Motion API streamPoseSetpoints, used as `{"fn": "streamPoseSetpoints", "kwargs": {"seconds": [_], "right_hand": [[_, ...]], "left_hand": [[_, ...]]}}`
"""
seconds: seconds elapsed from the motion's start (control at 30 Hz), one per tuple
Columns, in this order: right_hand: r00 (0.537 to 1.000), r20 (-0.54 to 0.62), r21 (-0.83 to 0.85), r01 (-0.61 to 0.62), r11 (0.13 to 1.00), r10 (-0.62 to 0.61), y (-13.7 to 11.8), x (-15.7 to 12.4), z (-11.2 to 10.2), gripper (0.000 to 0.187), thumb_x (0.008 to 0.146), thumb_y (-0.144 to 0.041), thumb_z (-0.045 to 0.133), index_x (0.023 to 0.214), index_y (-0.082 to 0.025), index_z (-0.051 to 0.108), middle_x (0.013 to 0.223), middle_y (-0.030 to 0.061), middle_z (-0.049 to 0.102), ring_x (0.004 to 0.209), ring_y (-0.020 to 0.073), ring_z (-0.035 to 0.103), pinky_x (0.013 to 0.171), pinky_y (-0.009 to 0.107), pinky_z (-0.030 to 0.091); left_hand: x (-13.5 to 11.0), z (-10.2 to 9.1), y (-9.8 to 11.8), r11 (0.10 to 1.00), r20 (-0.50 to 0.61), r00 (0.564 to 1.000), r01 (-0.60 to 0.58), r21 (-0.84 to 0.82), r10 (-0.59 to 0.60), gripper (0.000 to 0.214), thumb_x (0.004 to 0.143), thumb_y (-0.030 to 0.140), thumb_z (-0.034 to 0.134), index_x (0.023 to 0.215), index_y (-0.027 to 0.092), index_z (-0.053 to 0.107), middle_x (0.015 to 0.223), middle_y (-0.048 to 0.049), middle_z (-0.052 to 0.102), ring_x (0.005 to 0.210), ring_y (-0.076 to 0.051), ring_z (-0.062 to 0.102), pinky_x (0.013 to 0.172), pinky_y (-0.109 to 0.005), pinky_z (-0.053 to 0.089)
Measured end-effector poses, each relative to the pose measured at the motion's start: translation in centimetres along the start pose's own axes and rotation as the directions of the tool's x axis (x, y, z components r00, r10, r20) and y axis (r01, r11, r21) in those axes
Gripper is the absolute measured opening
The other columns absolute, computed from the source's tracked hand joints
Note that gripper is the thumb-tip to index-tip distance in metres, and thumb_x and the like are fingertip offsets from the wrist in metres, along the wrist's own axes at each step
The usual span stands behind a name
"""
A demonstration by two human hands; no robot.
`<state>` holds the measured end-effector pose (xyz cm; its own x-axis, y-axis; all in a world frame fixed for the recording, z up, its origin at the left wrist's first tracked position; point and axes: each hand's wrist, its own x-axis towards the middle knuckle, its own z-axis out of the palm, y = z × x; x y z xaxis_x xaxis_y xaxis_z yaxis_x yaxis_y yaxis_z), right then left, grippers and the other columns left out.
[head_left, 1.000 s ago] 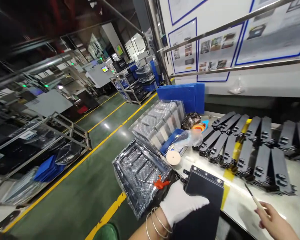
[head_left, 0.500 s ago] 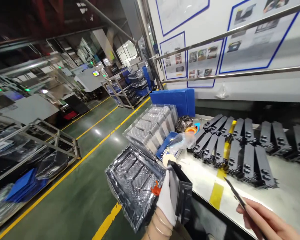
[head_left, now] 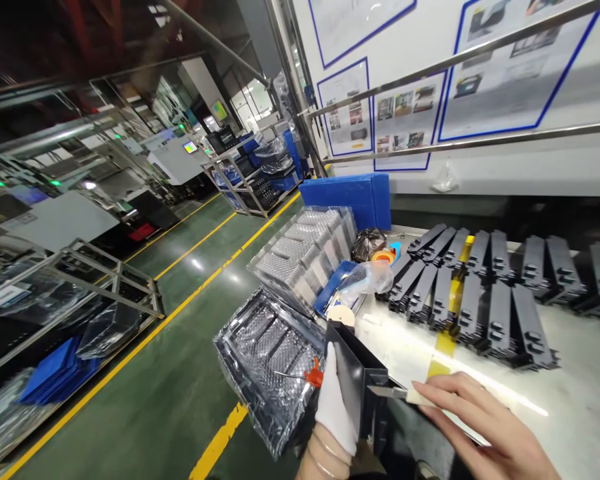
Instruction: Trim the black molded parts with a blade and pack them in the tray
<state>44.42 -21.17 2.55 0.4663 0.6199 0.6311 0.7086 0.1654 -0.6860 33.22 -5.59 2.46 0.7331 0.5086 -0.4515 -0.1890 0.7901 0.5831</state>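
Note:
My left hand (head_left: 336,407), in a white glove, is closed round a black plastic box-like part (head_left: 353,367) held tilted over the table's front edge. My bare right hand (head_left: 485,417) grips a knife (head_left: 393,393) with a pale handle. Its blade points left and lies at the near end wall of the black part; whether it touches cannot be made out. An orange-red object with a thin metal shaft (head_left: 313,373) shows just left of the glove. Two rows of black plastic parts (head_left: 500,320) lie on the white table (head_left: 580,393).
A plastic-lined crate (head_left: 270,353) stands left of my hand. Behind it are a stack of clear trays (head_left: 300,247), blue sheets (head_left: 350,200), a blue bin (head_left: 336,283) and a tape roll (head_left: 383,257). A metal rack (head_left: 123,273) stands across the green floor (head_left: 180,373).
My right hand has moved left, swinging the knife from above the table to the black part's end. The left hand still holds that part, turned slightly.

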Motion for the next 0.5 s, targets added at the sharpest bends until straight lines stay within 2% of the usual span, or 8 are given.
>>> {"fn": "streamPoseSetpoints", "kwargs": {"seconds": [0.1,0.17,0.27,0.37,0.43,0.47,0.5], "right_hand": [[0.989,-0.111,-0.103,-0.107,0.989,0.096,0.1,0.2,-1.6,0.018,0.096,-0.031,0.065,0.108,-0.034,0.078,0.094,0.0033,0.079,0.078,0.0173,0.077,0.055,0.015,0.059],[0.988,-0.085,-0.12,-0.141,0.983,0.132,-0.5,0.5,-2.6,0.019,0.097,-0.042,0.064,0.095,-0.034,0.081,0.089,0.003,0.081,0.071,0.0193,0.078,0.052,0.017,0.06],[0.976,0.137,0.003,-0.171,0.985,0.169,-1.7,0.7,-2.8,0.033,0.099,-0.05,0.06,0.08,-0.034,0.082,0.075,0.0017,0.08,0.059,0.0198,0.075,0.051,0.02,0.06],[0.904,0.359,0.092,-0.282,0.955,0.232,-2.5,0.5,-2.1,0.039,0.102,-0.05,0.055,0.079,-0.032,0.08,0.066,0.0012,0.076,0.055,0.0171,0.071,0.049,0.02,0.056],[0.835,0.491,0.101,-0.338,0.936,0.249,-2.8,0.2,-1.9,0.042,0.103,-0.051,0.053,0.077,-0.031,0.079,0.062,0.0006,0.072,0.053,0.0161,0.069,0.051,0.02,0.056],[0.803,0.545,0.102,-0.349,0.932,0.241,-2.9,0.0,-2.0,0.042,0.103,-0.051,0.053,0.076,-0.031,0.079,0.061,0.0003,0.071,0.052,0.0159,0.068,0.053,0.02,0.057],[0.793,0.562,0.102,-0.348,0.932,0.235,-3.0,-0.2,-2.1,0.041,0.103,-0.05,0.053,0.076,-0.031,0.078,0.062,0.0001,0.071,0.053,0.0162,0.068,0.053,0.02,0.057]], "left_hand": [[0.1,-1.2,0.5,0.988,0.074,0.997,0.036,-0.153,-0.025,0.05,0.093,0.065,0.058,0.107,0.024,0.082,0.133,-0.0055,0.073,0.141,-0.03,0.054,0.121,-0.041,0.043],[0.2,-2.3,0.8,0.975,0.013,0.999,0.044,-0.218,-0.042,0.054,0.093,0.066,0.058,0.117,0.023,0.08,0.131,-0.0061,0.074,0.135,-0.028,0.061,0.118,-0.04,0.046],[0.4,-3.0,1.0,0.974,-0.154,0.986,0.027,-0.226,-0.063,0.055,0.087,0.064,0.07,0.119,0.021,0.078,0.117,-0.0052,0.08,0.12,-0.027,0.07,0.114,-0.038,0.05],[0.3,-2.1,1.4,0.971,-0.235,0.97,0.0,-0.239,-0.058,0.047,0.093,0.057,0.066,0.116,0.018,0.078,0.106,-0.0043,0.082,0.11,-0.023,0.074,0.112,-0.036,0.052],[0.2,-1.0,1.9,0.966,-0.278,0.957,0.012,-0.26,-0.086,0.049,0.098,0.058,0.059,0.105,0.015,0.08,0.094,-0.006,0.083,0.106,-0.023,0.076,0.11,-0.036,0.053],[0.1,-0.5,2.2,0.962,-0.287,0.952,0.022,-0.27,-0.102,0.053,0.098,0.06,0.056,0.101,0.014,0.08,0.09,-0.007,0.082,0.107,-0.023,0.076,0.109,-0.035,0.054],[0.1,-0.1,2.4,0.959,-0.298,0.949,0.011,-0.283,-0.099,0.055,0.099,0.061,0.053,0.098,0.013,0.08,0.089,-0.0075,0.082,0.109,-0.023,0.075,0.108,-0.034,0.054]]}}
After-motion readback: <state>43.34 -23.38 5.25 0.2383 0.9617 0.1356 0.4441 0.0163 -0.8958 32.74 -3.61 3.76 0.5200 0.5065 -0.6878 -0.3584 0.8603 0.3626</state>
